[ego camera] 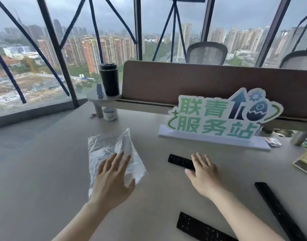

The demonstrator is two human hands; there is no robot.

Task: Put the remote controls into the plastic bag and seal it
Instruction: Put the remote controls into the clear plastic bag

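Observation:
A clear plastic bag (112,150) lies flat on the grey desk (45,171). My left hand (112,180) hovers over its near half, fingers spread, holding nothing. Three black remote controls lie to the right. My right hand (204,173) rests palm down over the near end of the small remote (179,161), fingers extended, thumb beside it; no closed grip shows. A long slim remote (279,209) lies at the right, and a wider remote (199,227) sits near the bottom edge, partly behind my right forearm.
A green and white sign (218,119) stands behind the remotes. Behind it runs a brown divider panel (201,84). A small shelf holds a black tumbler (109,79), with a tape roll (110,114) below it. Booklets (305,164) lie at the right edge.

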